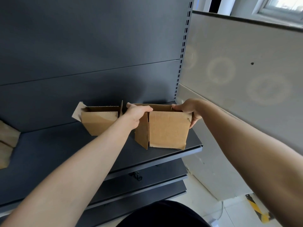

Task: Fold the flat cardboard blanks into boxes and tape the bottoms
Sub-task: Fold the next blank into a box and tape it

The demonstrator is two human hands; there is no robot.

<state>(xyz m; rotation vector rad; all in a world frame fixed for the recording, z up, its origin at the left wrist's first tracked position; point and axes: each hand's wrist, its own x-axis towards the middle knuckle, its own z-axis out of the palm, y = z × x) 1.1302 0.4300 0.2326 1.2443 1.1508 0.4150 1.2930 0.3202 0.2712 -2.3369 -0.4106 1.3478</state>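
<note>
The open-topped box (167, 128) stands between my hands at the right end of the shelf (65, 153), near its front lip, my left hand (136, 115) curled over its left rim, my right hand (188, 110) gripping its right rim, a second box (98, 122) just beside it on the left.

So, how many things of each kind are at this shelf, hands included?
Cardboard boxes in full view: 2, the held box and the second box.
Cardboard cut off at the left edge: 1, kind unclear.
Hands: 2, left hand and right hand, both gripping the held box.
Total: 5.
</note>
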